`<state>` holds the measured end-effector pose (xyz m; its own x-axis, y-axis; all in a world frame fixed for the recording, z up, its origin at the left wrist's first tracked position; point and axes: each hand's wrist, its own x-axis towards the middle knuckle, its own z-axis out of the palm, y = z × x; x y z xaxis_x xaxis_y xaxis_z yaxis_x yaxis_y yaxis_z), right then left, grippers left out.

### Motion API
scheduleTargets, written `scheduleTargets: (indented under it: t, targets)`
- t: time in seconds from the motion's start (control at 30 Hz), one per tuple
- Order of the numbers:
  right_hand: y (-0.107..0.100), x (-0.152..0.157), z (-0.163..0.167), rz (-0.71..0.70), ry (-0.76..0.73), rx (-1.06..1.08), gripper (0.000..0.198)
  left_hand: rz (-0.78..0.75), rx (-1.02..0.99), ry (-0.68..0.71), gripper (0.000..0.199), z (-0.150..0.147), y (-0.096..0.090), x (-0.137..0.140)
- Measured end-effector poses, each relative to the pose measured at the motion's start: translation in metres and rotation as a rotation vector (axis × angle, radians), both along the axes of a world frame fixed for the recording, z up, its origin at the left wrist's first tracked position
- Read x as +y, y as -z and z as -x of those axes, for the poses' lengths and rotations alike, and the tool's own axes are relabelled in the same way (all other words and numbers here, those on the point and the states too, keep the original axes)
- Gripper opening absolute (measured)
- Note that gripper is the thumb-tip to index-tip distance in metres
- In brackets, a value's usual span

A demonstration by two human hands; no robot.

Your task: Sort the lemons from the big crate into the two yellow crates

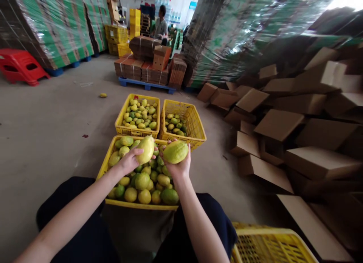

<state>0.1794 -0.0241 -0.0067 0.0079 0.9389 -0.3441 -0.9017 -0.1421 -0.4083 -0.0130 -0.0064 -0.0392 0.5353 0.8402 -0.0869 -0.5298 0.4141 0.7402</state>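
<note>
Grey floor [68, 123]; yellow fruit [145, 150] in left grip [129, 161], greener fruit [176, 152] in right grip [180, 170].

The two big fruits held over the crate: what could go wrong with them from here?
The left hand holds the yellow fruit above the near crate; if it slipped, it might bruise the fruit below. The greenish fruit sits in the cupped right hand and could roll off. A dropped one might also bounce onto the floor.
</note>
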Motion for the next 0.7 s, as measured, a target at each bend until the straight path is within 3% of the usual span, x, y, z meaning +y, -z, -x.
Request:
scheduleTargets:
  t: [0.17,0.33,0.5,0.7]
  targets:
    - [0.003,0.012,0.018,-0.005,-0.009,0.024,0.038,0.175,-0.084,-0.117,0.074,0.007,-0.003,0.003]
    - [0.004,0.010,0.022,-0.106,-0.051,-0.175,0.044,0.246,-0.140,-0.260,0.063,0.008,-0.012,0.004]
    - [-0.003,0.005,0.019,-0.213,-0.087,-0.421,0.054,0.192,-0.097,-0.241,0.075,0.006,-0.011,0.004]
    - [-0.006,-0.002,0.021,-0.302,-0.121,-0.526,0.053,0.006,-0.052,-0.120,0.077,-0.001,-0.013,-0.004]
